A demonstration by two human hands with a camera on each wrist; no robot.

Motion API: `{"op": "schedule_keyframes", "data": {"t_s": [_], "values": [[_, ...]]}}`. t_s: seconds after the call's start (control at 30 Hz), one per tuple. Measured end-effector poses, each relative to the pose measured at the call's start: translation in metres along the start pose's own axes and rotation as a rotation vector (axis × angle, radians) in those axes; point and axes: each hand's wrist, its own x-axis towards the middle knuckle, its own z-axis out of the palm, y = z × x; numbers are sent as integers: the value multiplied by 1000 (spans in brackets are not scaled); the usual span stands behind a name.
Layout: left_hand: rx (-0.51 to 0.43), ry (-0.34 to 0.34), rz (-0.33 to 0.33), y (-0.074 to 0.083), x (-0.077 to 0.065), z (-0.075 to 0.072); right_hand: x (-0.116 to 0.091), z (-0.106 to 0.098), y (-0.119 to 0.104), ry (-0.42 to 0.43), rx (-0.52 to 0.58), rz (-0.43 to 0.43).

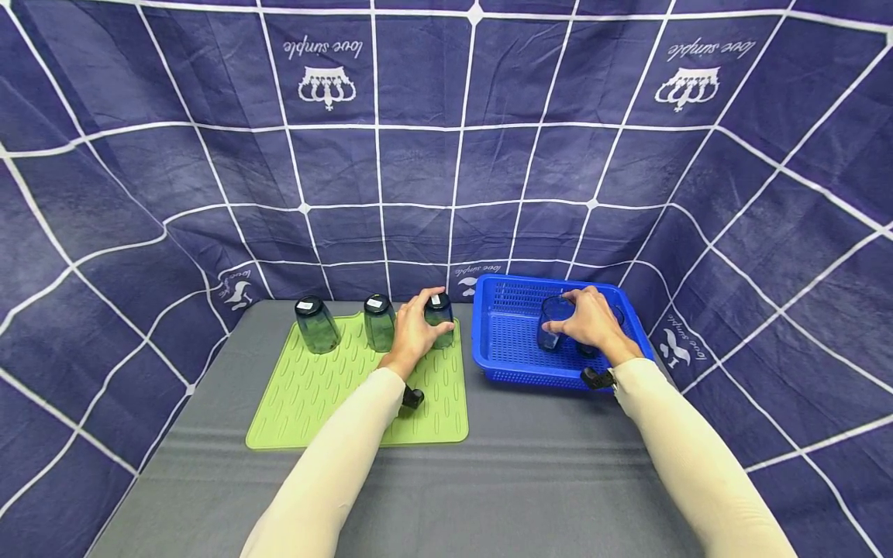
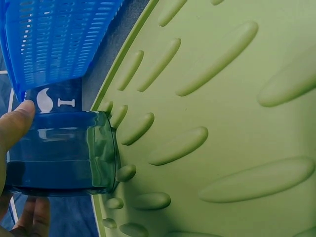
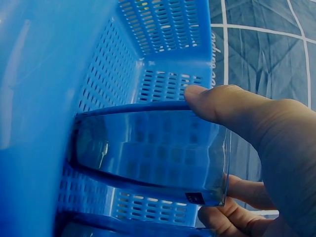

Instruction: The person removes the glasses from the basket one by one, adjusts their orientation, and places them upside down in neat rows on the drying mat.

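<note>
1. Green mat [image 1: 314, 395], lower left of the frame; ridged, probably soft and a little grippy.
2. First glass [image 1: 321, 332], left of the frame, standing mouth down on the mat.
3. Second glass [image 1: 380, 325], left of centre, also mouth down.
4. Third glass [image 1: 439, 311], centre, mouth down at the mat's upper right corner. Left hand [image 1: 417, 332] clasped round its upper part, thumb and fingers on opposite sides. Likely rigid, fairly light and slick; best taken high on the walls, with pressure spread evenly.
5. Blue basket [image 1: 523, 377], right of centre; perforated, likely stiff plastic.
6. Fourth glass [image 1: 549, 335], upright inside the basket. Right hand [image 1: 593, 319] clamped on it near the rim, thumb opposite fingers. Rim probably the most fragile part; safer held lower on the wall.
7. Fifth glass [image 1: 587, 351], just right of the fourth, partly hidden beneath the right hand; liable to chip if knocked.
</note>
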Motion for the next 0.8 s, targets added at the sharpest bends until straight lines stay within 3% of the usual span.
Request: {"op": "schedule_keyframes", "data": {"t_s": [0.27,0.5,0.8], "values": [[-11,-2,-14,2,-1,-1,-1,-1,1,-1,10,-7],[13,-15,-6,18,-4,-10,-1,-2,0,9,23,-18],[14,16,1,8,-4,-3,-2,-2,-1,-4,19,-8]]}}
